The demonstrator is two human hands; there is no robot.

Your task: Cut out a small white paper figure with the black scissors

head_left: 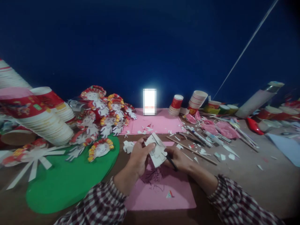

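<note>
My left hand (138,156) is closed on a white paper cut-out (156,150), thumb on top, holding it above a pink sheet (164,190). Right beside it, my right hand (178,158) grips a thin dark tool (172,163), which looks like scissors or a pen, at the cut-out's lower right edge. Both wrists wear checked sleeves. Dark scribbles and a small paper scrap lie on the pink sheet under the hands.
Left: a green round sheet (67,181), paper-cup dolls (103,117) and lying stacks of paper cups (44,118). A lit phone (149,101) stands at the back on another pink sheet. Right: cups (198,100), pink scraps, sticks, pens, a white tube (257,100), a blue sheet (287,147).
</note>
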